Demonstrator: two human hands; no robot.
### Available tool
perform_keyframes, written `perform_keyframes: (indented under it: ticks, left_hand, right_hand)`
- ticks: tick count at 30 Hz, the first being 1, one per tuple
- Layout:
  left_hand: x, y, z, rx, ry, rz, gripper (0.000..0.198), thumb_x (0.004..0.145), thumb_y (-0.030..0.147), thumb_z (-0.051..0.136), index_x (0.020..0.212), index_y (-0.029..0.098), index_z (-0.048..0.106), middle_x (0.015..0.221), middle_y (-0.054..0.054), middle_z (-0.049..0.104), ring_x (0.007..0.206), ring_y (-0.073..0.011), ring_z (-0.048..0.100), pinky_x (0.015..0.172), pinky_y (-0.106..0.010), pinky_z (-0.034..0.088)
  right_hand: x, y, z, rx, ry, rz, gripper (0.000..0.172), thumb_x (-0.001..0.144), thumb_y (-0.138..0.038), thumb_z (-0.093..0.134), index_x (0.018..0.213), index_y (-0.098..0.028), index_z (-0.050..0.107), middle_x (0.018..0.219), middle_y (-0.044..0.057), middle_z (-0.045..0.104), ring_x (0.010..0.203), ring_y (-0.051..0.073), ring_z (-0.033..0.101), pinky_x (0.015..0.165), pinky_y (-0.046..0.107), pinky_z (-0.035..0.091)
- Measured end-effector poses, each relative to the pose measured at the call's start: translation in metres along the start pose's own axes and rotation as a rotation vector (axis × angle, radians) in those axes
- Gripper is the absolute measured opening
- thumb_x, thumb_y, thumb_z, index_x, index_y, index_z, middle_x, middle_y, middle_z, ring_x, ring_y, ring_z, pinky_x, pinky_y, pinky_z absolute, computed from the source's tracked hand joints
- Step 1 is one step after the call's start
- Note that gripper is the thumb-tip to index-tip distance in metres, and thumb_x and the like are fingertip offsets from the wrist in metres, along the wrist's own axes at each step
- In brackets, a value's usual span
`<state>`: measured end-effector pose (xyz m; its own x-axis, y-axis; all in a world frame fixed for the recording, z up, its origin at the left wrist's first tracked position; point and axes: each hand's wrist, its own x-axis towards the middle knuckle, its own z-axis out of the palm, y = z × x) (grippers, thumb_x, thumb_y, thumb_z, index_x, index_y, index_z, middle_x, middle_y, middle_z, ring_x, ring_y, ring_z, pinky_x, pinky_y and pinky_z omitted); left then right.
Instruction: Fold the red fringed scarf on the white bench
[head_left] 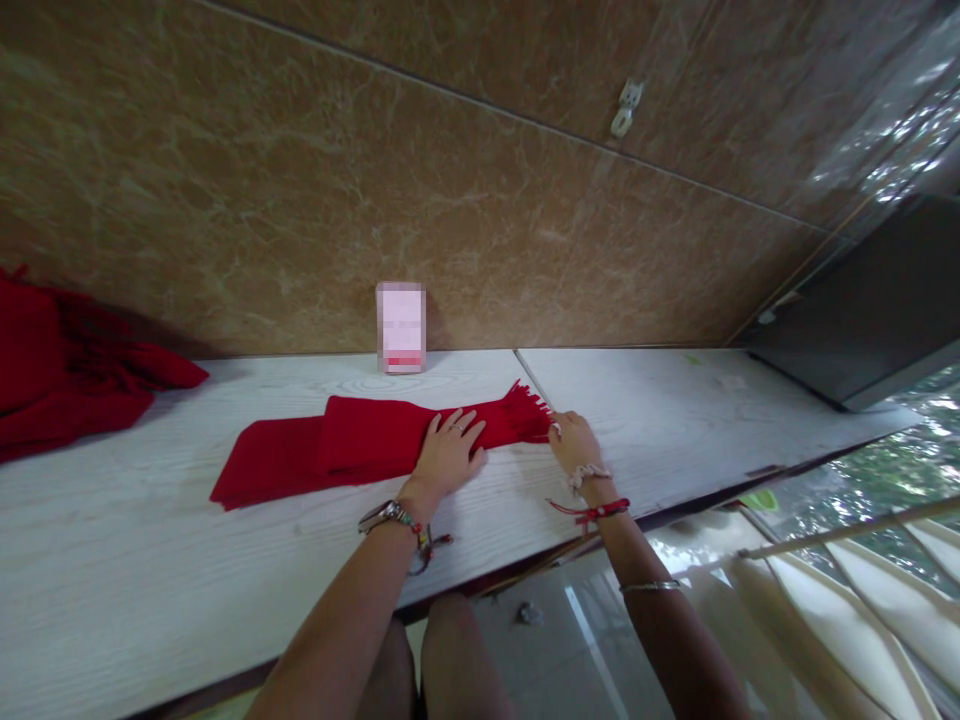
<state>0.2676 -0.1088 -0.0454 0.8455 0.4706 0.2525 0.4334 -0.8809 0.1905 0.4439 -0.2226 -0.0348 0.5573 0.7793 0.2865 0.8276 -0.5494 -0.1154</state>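
Note:
A folded red scarf (371, 440) lies lengthwise on the white wood-grain table, its fringed end to the right. My left hand (450, 455) rests flat on the scarf's narrower part, fingers spread. At the fringe, my right hand (576, 442) is closed with its fingertips on the ends of the strands; exactly how much it grips is hidden. The scarf's left part is wider, with layered folds showing.
More red cloth (60, 365) is heaped at the far left. A pale pink box (401, 328), its face blurred, stands against the brown marbled wall (300, 200). A dark panel (862, 300) borders the table's right end. The white table (150, 560) has its front edge near my legs.

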Motion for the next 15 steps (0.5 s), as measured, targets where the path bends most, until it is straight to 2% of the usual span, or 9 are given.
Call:
perform_keyframes:
  ticks: [3, 5, 8, 10, 12, 15]
  left_hand:
    - [0.000, 0.000, 0.000, 0.000, -0.002, 0.006, 0.041, 0.082, 0.032, 0.042, 0.120, 0.021, 0.050, 0.131, -0.007, 0.045, 0.123, -0.0242, 0.035, 0.100, -0.047, 0.025]
    - [0.000, 0.000, 0.000, 0.004, -0.003, 0.005, 0.041, 0.082, 0.031, 0.042, 0.121, 0.020, 0.049, 0.131, -0.007, 0.044, 0.123, -0.0243, 0.035, 0.101, -0.047, 0.025]
    - [0.000, 0.000, 0.001, 0.008, 0.000, 0.007, 0.041, 0.083, 0.030, 0.042, 0.121, 0.019, 0.049, 0.131, -0.007, 0.045, 0.122, -0.0240, 0.035, 0.101, -0.046, 0.025]
    - [-0.001, 0.000, 0.001, 0.000, 0.020, 0.014, 0.039, 0.083, 0.031, 0.042, 0.120, 0.020, 0.049, 0.130, -0.007, 0.046, 0.122, -0.0239, 0.036, 0.101, -0.046, 0.025]
    - [-0.001, -0.001, 0.000, -0.015, 0.051, 0.028, 0.037, 0.083, 0.030, 0.043, 0.118, 0.019, 0.050, 0.127, -0.008, 0.049, 0.119, -0.0232, 0.039, 0.100, -0.043, 0.028]
    - [-0.003, -0.003, -0.001, -0.033, 0.075, 0.067, 0.029, 0.083, 0.023, 0.045, 0.109, 0.017, 0.055, 0.111, -0.008, 0.058, 0.104, -0.0199, 0.051, 0.091, -0.035, 0.038]
  right_hand:
    - [-0.008, -0.011, 0.003, 0.065, 0.024, -0.243, 0.034, 0.081, -0.017, 0.042, 0.112, -0.012, 0.055, 0.111, 0.013, 0.057, 0.106, 0.020, 0.048, 0.092, 0.034, 0.036]
    - [-0.012, -0.019, 0.009, 0.074, -0.012, -0.380, 0.042, 0.081, -0.023, 0.045, 0.122, -0.015, 0.047, 0.126, 0.012, 0.048, 0.118, 0.022, 0.039, 0.097, 0.040, 0.032]
    - [-0.009, -0.022, 0.016, 0.043, -0.078, -0.417, 0.047, 0.082, -0.024, 0.047, 0.128, -0.018, 0.041, 0.135, 0.011, 0.039, 0.126, 0.025, 0.030, 0.098, 0.049, 0.028]
    - [-0.002, -0.017, 0.017, 0.055, -0.100, -0.473, 0.040, 0.082, -0.020, 0.046, 0.123, -0.018, 0.047, 0.131, 0.011, 0.045, 0.123, 0.023, 0.035, 0.099, 0.047, 0.029]
    - [0.003, -0.013, 0.017, 0.111, -0.093, -0.593, 0.033, 0.082, -0.017, 0.047, 0.114, -0.018, 0.055, 0.122, 0.010, 0.054, 0.117, 0.019, 0.043, 0.099, 0.041, 0.032]
    - [0.006, -0.011, 0.017, 0.213, -0.031, -0.697, 0.028, 0.083, -0.016, 0.046, 0.105, -0.020, 0.061, 0.108, 0.008, 0.063, 0.105, 0.016, 0.053, 0.094, 0.037, 0.039]
